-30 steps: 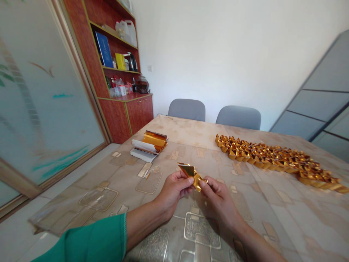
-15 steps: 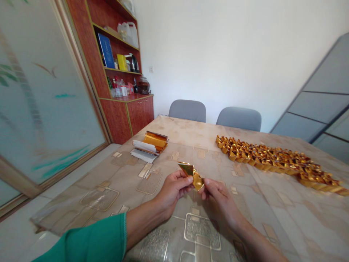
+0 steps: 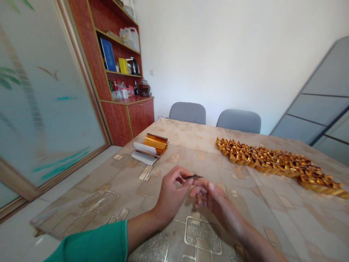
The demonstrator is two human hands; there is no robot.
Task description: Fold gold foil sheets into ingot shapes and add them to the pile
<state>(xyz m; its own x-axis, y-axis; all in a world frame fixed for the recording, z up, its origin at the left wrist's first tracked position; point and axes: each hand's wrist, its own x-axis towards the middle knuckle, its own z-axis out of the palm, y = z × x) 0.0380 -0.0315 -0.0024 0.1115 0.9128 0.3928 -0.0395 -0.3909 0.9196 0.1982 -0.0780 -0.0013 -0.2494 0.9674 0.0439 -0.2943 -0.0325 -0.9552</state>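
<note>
A small piece of folded gold foil paper [image 3: 195, 177] is held over the table, turned nearly edge-on so that it shows as a thin dark strip. My left hand [image 3: 174, 193] pinches its left end between thumb and fingers. Close against its right end and underside is my right hand [image 3: 211, 198], fingers curled in and thumb bent over them. The fingers hide part of the paper. Ahead and to the left lies a stack of gold and white foil sheets [image 3: 156, 143], curled up at the edges. Rows of folded gold paper pieces [image 3: 272, 160] stand together on the right.
The table [image 3: 109, 222] wears a patterned, shiny cover. Two grey chairs [image 3: 187, 112] stand at its far side. Behind on the left are a red-brown shelf cabinet [image 3: 116, 118] with bottles and boxes, and a frosted glass door [image 3: 49, 109]. Grey panels lean at the right.
The gold paper has turned from showing its shiny face to lying nearly edge-on. My left wrist has risen and bent, and the right fingers have moved under the paper.
</note>
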